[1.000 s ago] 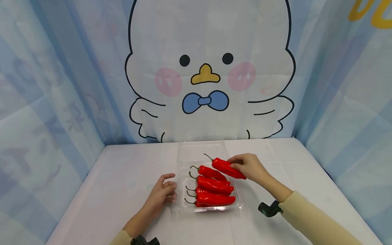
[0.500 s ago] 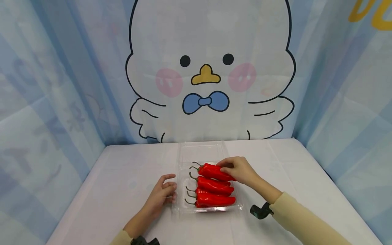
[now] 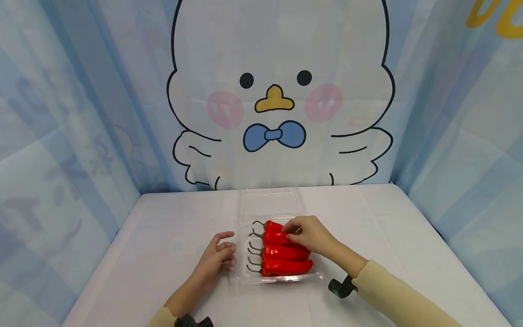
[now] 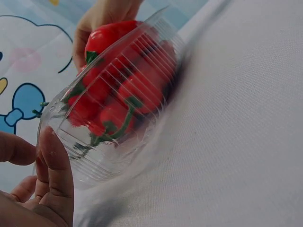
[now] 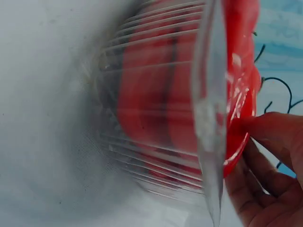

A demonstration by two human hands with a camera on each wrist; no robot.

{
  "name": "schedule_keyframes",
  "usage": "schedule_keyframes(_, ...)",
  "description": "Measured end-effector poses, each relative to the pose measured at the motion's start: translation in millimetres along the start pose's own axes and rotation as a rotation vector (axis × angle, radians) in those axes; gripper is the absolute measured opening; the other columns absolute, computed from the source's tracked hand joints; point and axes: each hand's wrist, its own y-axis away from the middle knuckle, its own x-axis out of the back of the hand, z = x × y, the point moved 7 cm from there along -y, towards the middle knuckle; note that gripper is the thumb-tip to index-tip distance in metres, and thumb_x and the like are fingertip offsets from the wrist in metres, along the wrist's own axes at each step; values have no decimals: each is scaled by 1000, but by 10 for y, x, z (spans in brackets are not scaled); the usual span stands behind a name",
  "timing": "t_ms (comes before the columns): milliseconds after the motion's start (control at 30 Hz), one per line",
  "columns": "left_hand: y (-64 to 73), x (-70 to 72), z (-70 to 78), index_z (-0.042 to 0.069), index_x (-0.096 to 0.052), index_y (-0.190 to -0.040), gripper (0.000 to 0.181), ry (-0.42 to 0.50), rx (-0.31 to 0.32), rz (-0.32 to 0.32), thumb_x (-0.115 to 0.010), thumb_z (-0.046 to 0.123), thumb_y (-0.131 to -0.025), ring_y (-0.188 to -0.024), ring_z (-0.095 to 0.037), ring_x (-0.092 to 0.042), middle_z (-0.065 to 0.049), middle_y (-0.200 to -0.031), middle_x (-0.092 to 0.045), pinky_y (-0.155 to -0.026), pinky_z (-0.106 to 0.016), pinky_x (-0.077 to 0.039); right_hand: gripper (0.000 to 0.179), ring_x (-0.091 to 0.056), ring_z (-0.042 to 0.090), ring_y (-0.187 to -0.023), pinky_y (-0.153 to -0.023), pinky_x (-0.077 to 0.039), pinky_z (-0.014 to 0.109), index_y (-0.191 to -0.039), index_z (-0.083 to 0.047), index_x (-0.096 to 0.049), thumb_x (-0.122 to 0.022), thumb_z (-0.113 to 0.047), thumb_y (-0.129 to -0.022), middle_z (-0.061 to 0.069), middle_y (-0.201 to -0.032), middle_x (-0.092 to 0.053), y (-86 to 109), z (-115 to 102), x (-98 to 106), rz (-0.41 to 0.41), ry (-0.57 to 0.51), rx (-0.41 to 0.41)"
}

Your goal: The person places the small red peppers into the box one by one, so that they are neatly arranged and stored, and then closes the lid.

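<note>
Several glossy red chili peppers [image 3: 286, 267] with green stems lie side by side, stems to the left, in a clear plastic clamshell box [image 3: 282, 279]. My right hand [image 3: 312, 234] pinches one red chili pepper [image 3: 274, 237] between thumb and fingers, low among the others near the back of the box. The right wrist view shows this thumb [image 5: 270, 126] pressed on the pepper's red skin above the rim. Beside the box's left edge, my left hand [image 3: 217, 256] has loosely bent fingers, with fingertips [image 4: 53, 142] right at the clear rim in the left wrist view.
The box's transparent lid [image 3: 267, 204] lies folded back toward the rear of the table. A white cloth [image 3: 171, 254] covers the table. Printed curtains with a cartoon bird [image 3: 273, 54] stand along the back and both sides.
My right hand has brought the held pepper down and leftward from above the box into the row, then nearer toward the front. Peppers there shifted slightly. The left hand stays still.
</note>
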Motion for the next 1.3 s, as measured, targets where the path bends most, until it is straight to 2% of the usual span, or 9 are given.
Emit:
schedule_keyframes(133,-2,-4,3,8,-39,-147,51,-3,-1,1,-59,8,-101,-64,-11,-55,-2,-99,-58,-56,-24,-52,16,-61,9,-81,-70,-54,22,-108,-10,-78,-74,-7,-92,-2,-95,-73,1,-31,-49,-31,52,52)
schedule_keyframes(300,6,-3,8,8,-39,-147,50,-6,0,3,-59,7,-101,-64,-11,-55,-2,-99,-58,-56,-24,-52,13,-62,9,-82,-72,-54,23,-106,-11,-78,-73,-10,-94,-3,-95,-73,-3,-5,-14,7,68,54)
schedule_keyframes(500,-4,8,8,7,-40,-147,50,-7,1,2,-59,7,-101,-64,-10,-55,-1,-98,-59,-56,-24,-53,12,-63,10,-84,-76,-57,27,-105,-13,-78,-70,-11,-96,-2,-97,-73,11,67,38,61,56,-5)
schedule_keyframes(733,-28,33,17,5,-41,-146,51,-25,2,-5,-60,6,-99,-65,-11,-56,-2,-96,-58,-56,-23,-53,11,-66,13,-85,-79,-61,32,-105,-9,-78,-70,-11,-97,2,-99,-76,16,192,134,144,21,-53)
schedule_keyframes(933,-87,88,11,5,-49,-140,44,-68,18,51,-60,14,-99,-64,-12,-56,-4,-89,-60,-56,-25,-52,15,-68,21,-89,-81,-60,36,-108,-6,-77,-67,-12,-98,8,-104,-76,-13,390,251,262,-18,-142)
schedule_keyframes(1033,-169,115,19,5,-53,-137,41,-98,42,96,-57,16,-99,-66,-13,-56,-7,-95,-60,-57,-26,-51,21,-70,29,-96,-83,-61,41,-115,-3,-74,-66,-13,-98,14,-110,-75,-23,512,291,285,-37,-205)
schedule_keyframes(1133,-282,144,67,4,-55,-136,39,-115,65,134,-55,16,-99,-67,-14,-58,-10,-104,-59,-58,-25,-53,32,-70,34,-103,-86,-61,43,-125,0,-69,-66,-15,-97,20,-118,-72,-24,651,303,272,-94,-294)
schedule_keyframes(1200,-361,163,112,4,-57,-135,38,-124,79,150,-54,16,-99,-68,-13,-59,-11,-108,-59,-59,-24,-52,40,-70,36,-105,-89,-61,43,-132,4,-63,-65,-16,-97,23,-122,-69,-23,738,285,235,-170,-363)
schedule_keyframes(1300,-462,182,162,3,-59,-135,38,-138,97,138,-57,16,-100,-66,-11,-58,-10,-107,-59,-57,-22,-50,47,-70,33,-102,-91,-61,41,-137,8,-58,-64,-17,-99,27,-125,-67,-21,831,240,167,-303,-449)
